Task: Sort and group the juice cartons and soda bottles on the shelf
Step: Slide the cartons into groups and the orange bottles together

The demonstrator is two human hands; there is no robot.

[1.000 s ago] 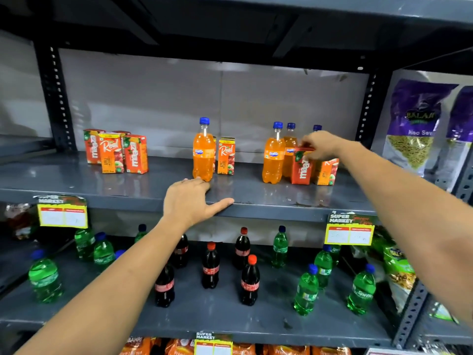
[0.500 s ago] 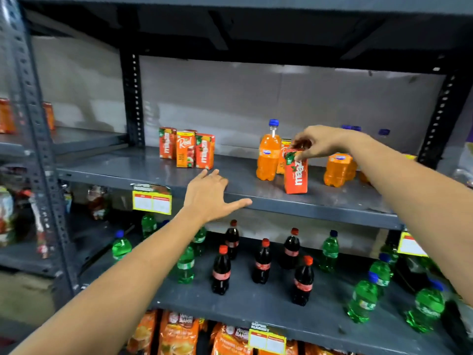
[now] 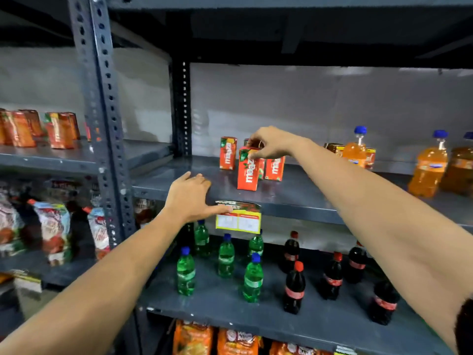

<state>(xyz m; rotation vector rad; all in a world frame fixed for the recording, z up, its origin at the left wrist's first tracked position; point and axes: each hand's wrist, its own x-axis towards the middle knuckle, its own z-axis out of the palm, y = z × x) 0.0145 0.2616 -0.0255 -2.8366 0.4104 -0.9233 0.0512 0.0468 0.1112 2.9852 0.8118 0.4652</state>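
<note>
Since a moment ago you've carried the red juice carton (image 3: 247, 169) leftward, your right hand (image 3: 272, 144) pinching its top as it stands on the shelf (image 3: 302, 198) before the other cartons (image 3: 274, 168), your left hand (image 3: 190, 198) spread flat, holding nothing.

Right hand (image 3: 275, 147): pinching the top of a red juice carton (image 3: 247, 170) standing on the grey shelf (image 3: 307, 193).
Nearby cartons: two more red cartons (image 3: 275, 168) just behind it.
Left hand (image 3: 190, 197): spread flat on the shelf's front edge.
Orange soda bottles (image 3: 428, 165): farther right, upright.
Lower shelf: green bottles (image 3: 253, 279) left, dark cola bottles (image 3: 294, 288) right.
</note>
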